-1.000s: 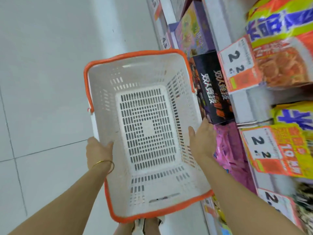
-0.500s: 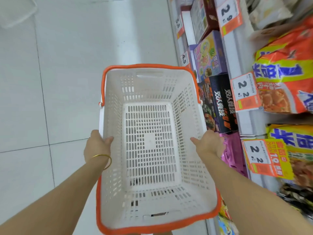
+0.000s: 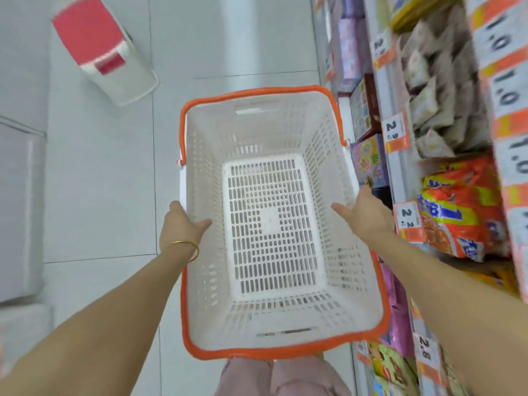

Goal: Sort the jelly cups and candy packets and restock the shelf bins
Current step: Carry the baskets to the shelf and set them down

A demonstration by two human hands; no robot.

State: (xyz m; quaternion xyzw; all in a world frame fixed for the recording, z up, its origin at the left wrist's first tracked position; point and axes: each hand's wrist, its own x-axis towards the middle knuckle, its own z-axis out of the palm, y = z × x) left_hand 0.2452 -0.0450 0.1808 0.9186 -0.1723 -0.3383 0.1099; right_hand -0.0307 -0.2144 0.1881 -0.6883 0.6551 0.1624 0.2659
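Observation:
I hold an empty white plastic basket (image 3: 265, 130) with an orange rim in front of me, above a pale tiled floor. My left hand (image 3: 180, 224) grips its left wall, thumb inside and fingers outside. My right hand (image 3: 364, 212) grips the right wall the same way. The shelves (image 3: 397, 167) on the right carry boxed and bagged snacks with orange price tags. No jelly cups or candy packets show in the basket.
A white bin with a red lid (image 3: 103, 52) stands on the floor at the far left. Grey-white boxes (image 3: 20, 212) lie along the left edge. An orange snack bag (image 3: 460, 210) sits on the shelf just right of my right hand.
The view has lifted and moved along the aisle, bringing the red-lidded bin and higher shelves into sight. Both hands keep their hold on the basket.

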